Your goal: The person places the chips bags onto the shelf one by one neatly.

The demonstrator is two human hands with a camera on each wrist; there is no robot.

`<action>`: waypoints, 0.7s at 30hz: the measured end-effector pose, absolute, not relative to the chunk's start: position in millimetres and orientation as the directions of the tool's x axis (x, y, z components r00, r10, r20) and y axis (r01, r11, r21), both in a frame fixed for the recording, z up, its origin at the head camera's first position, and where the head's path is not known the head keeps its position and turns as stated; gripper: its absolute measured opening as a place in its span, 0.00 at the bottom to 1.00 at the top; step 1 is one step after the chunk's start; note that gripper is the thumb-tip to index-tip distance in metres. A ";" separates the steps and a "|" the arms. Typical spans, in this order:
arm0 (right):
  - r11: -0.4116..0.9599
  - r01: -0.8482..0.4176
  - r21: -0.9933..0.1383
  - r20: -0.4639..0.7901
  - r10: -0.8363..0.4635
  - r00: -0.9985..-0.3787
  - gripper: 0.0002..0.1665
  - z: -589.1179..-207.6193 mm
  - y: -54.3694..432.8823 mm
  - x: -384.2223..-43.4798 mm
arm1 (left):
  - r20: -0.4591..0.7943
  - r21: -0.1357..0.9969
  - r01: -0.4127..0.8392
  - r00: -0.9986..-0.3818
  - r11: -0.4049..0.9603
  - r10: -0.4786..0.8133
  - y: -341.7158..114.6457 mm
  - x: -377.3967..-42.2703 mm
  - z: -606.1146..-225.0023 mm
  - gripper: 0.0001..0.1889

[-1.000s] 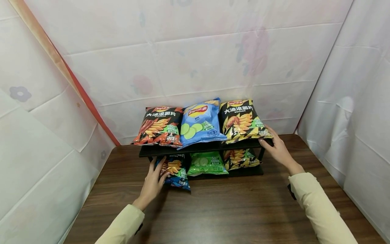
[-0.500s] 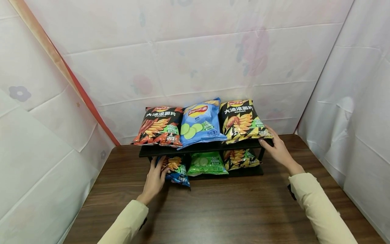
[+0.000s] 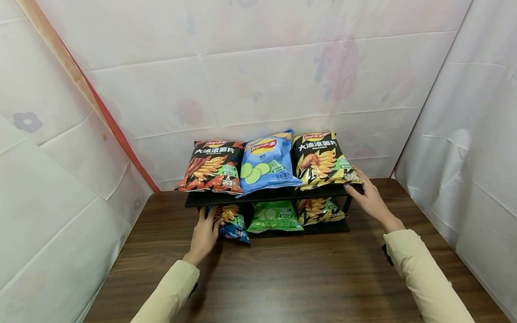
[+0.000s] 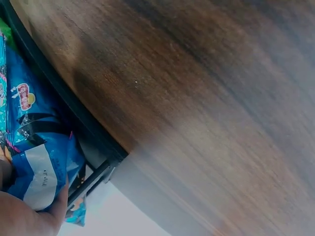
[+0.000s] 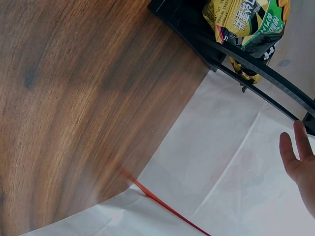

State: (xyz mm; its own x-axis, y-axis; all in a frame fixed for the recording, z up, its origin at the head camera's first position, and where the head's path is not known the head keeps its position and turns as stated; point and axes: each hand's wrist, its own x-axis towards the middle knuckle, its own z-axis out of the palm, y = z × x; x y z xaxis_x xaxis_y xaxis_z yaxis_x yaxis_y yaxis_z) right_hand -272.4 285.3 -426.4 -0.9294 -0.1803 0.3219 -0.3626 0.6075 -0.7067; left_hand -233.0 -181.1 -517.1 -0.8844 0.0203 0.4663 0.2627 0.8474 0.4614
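My left hand (image 3: pixel 203 235) grips a dark blue chip bag (image 3: pixel 235 233) at the left end of the lower shelf. The front corner of this bag sticks out past the shelf edge. In the left wrist view, the thumb and fingers of the left hand (image 4: pixel 29 216) lie around its lower end. My right hand (image 3: pixel 371 202) touches the right end of the black two-tier rack (image 3: pixel 202 200), beside a black-and-yellow chip bag (image 3: pixel 321 161) on top. Two fairly straight fingers show in the right wrist view, one against the rack.
A black-and-red chip bag (image 3: pixel 212 166) and a light blue one (image 3: pixel 266 163) lie on the upper shelf. Below are a green chip bag (image 3: pixel 275 216) and another black-and-yellow bag (image 3: pixel 319 211). The rack stands on a brown wooden table (image 3: pixel 307 273), before a white patterned cloth (image 3: pixel 258 80).
The left hand has pushed the dark blue bag farther back onto the lower shelf, so less of it overhangs. The right hand has stayed at the rack's right end.
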 end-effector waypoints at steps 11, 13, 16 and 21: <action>0.584 -0.388 -0.713 0.337 -0.199 -0.920 0.38 -398.4 268.6 -249.4 | 0.425 0.337 0.185 -0.905 0.923 0.027 -176.9 -234.8 -512.9 0.22; 0.585 -0.382 -0.715 0.329 -0.199 -0.923 0.38 -404.7 273.1 -255.1 | 0.419 0.290 0.169 -0.907 0.942 0.034 -176.7 -234.1 -511.0 0.23; 0.593 -0.370 -0.715 0.320 -0.193 -0.928 0.39 -417.0 281.4 -265.4 | 0.433 0.196 0.149 -0.900 0.969 0.051 -177.0 -231.0 -507.4 0.24; 0.598 -0.369 -0.712 0.327 -0.184 -0.927 0.39 -426.4 286.7 -272.9 | 0.538 -0.035 0.145 -0.831 0.989 0.141 -178.3 -221.9 -505.8 0.28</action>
State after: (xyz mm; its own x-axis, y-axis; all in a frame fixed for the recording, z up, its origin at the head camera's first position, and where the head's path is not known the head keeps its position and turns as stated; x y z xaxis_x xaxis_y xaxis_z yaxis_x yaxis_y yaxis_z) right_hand -272.9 286.7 -426.4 -0.9270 -0.1839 0.3268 -0.3694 0.5976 -0.7116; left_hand -221.9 -178.3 -505.8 -0.8311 0.1410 0.5380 0.1451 0.9888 -0.0351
